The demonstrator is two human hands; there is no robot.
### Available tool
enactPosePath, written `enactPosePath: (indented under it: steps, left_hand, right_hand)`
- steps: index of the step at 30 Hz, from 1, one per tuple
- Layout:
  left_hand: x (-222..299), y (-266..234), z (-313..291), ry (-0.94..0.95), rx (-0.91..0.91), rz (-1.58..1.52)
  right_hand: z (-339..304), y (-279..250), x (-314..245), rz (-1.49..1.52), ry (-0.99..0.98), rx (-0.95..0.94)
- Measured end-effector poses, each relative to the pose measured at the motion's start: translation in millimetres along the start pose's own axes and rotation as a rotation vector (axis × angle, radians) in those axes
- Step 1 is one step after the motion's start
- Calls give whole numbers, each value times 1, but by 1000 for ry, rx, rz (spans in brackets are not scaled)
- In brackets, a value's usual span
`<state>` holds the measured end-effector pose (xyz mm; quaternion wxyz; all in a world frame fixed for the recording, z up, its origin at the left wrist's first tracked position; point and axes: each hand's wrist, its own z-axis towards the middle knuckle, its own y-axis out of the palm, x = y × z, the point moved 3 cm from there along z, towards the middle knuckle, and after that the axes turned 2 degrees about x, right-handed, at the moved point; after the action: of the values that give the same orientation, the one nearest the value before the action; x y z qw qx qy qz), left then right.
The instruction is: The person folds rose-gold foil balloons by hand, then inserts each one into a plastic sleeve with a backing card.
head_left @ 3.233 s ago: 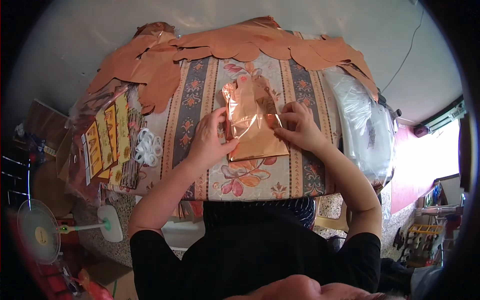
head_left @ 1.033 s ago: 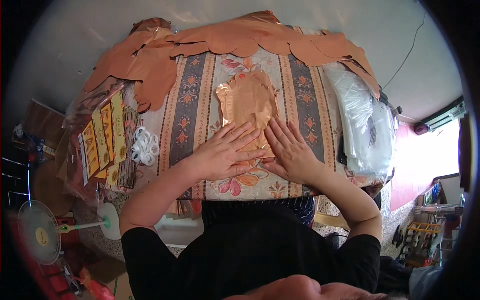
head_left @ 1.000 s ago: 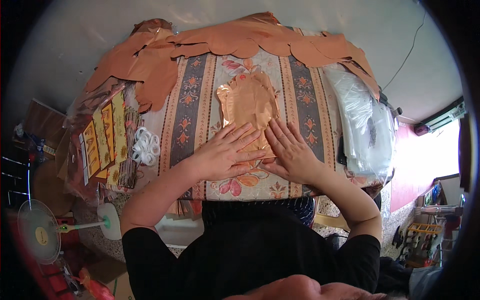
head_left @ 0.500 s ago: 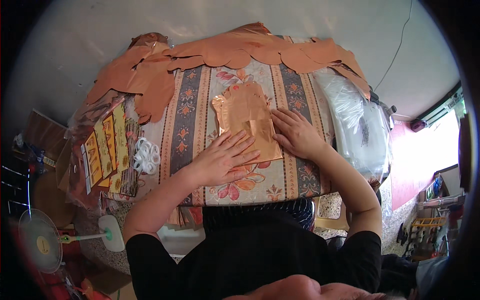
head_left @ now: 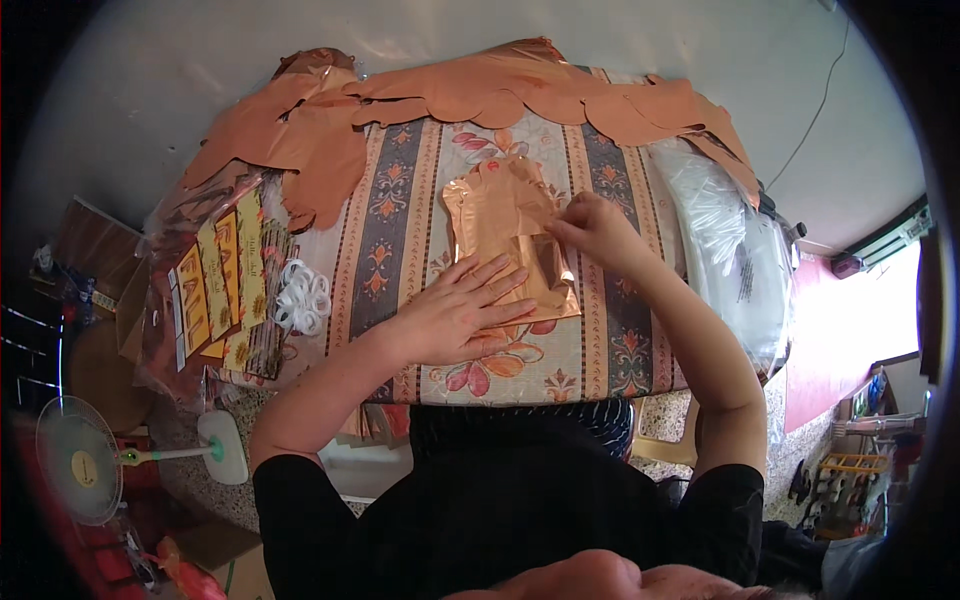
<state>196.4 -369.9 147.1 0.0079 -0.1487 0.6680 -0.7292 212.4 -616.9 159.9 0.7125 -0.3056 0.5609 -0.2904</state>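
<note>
the left hand point(head_left: 460, 312) lies flat over the lower left of a shiny copper foil piece point(head_left: 490, 215), its fingers spread and gripping nothing. the right hand point(head_left: 603, 235) is curled at the foil's right edge, thumb and fingertips pinching it, with a creased, darker patch just below. the foil piece lies in the middle of the patterned tablecloth point(head_left: 388, 200), in front of the person. over to the left, a bundle of white ribbon-like loops point(head_left: 302, 297) sits just beside a stack of yellow cards point(head_left: 220, 285); clear plastic bags point(head_left: 735, 280) lie to the right, and larger matte copper sheets point(head_left: 470, 90) overlap along the far edge.
</note>
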Motion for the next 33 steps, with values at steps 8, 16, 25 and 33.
enactPosePath:
  steps: [8, 16, 25, 33]
  left_hand:
    - [-4, -2, -2, 0, 30, -162]
    - [-93, -11, -12, -787, 509, -408]
    - [-119, -25, 21, -820, 282, -305]
    - [-130, -20, 24, -901, 241, -560]
  right_hand:
    - [40, 4, 10, -174, 207, -19]
    - [62, 8, 14, -84, 330, -294]
    - [60, 6, 14, 47, 412, -354]
    - [31, 5, 19, 207, 136, -244]
